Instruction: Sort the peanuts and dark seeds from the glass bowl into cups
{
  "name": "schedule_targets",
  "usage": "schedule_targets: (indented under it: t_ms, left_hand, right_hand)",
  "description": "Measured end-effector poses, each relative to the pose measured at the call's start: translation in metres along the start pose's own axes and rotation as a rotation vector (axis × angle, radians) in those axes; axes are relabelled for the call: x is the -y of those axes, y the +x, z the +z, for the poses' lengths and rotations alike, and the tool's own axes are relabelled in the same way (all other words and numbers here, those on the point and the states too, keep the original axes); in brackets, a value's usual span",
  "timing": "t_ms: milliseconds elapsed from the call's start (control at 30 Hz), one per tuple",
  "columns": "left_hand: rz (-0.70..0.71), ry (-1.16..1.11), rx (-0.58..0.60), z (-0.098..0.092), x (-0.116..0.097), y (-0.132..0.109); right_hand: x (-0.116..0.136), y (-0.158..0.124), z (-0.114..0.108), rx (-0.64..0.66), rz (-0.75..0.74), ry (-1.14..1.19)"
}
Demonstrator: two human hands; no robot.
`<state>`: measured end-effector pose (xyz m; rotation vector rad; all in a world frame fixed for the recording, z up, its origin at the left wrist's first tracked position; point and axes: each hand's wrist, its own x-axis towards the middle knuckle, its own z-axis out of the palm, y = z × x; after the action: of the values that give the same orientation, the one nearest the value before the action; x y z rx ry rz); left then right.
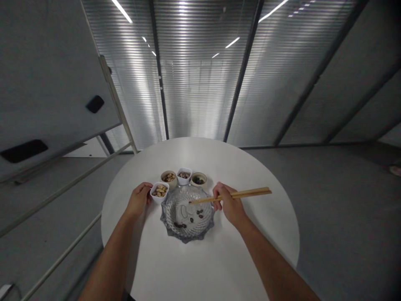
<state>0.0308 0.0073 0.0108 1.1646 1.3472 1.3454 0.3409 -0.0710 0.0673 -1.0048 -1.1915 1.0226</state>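
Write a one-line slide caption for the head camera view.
Right hand holds wooden chopsticks over a cut-glass dish; left hand beside a white bowl of peanuts.

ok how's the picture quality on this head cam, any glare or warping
Head view: the slatted grey wall shows bright vertical glare under the white strip lights; wide-angle warping makes the dark posts lean inward and bows the round white table; the clear cut-glass dish glints and looks slightly soft; the lower right corner falls dark.
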Motion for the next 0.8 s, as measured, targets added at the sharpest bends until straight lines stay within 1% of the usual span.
schedule_targets:
  t_ms: [100, 200, 300, 367, 500, 567, 667, 733, 800]
  left_hand:
    - [-0.009, -0.007, 0.000, 0.000, -0.002, -0.001]
    - [-0.008, -0.006, 0.002, 0.000, -0.003, -0.002]
    - [-0.003, -0.009, 0.003, -0.001, -0.001, -0.001]
    - [0.000, -0.015, 0.000, -0.001, 0.000, -0.001]
    - [-0.008, -0.008, 0.003, -0.002, 0.003, 0.001]
    - [-0.006, -0.004, -0.001, -0.002, 0.003, 0.001]
    - [0.002, 0.006, 0.002, -0.001, 0.001, 0.000]
    - [0.001, 0.013, 0.003, -0.001, 0.000, -0.001]
    - [-0.002, 0.014, -0.005, 0.000, -0.001, -0.001]
  right_hand:
    - [0.007, 0.003, 0.001, -0.101, 0.001, 0.074]
    - [0.009, 0.008, -0.001, -0.220, 0.009, 0.200]
    - [0.006, 0.015, -0.008, -0.343, 0.001, 0.319]
    - [0.001, 0.020, -0.016, -0.392, -0.003, 0.371]
    - [-0.008, 0.029, -0.031, -0.463, 0.065, 0.449]
    - [-0.011, 0.032, -0.036, -0.465, 0.075, 0.447]
    - [-0.013, 0.034, -0.037, -0.484, 0.084, 0.450]
    - [-0.014, 0.035, -0.034, -0.520, 0.109, 0.462]
    - [-0.015, 0.036, -0.032, -0.525, 0.128, 0.439]
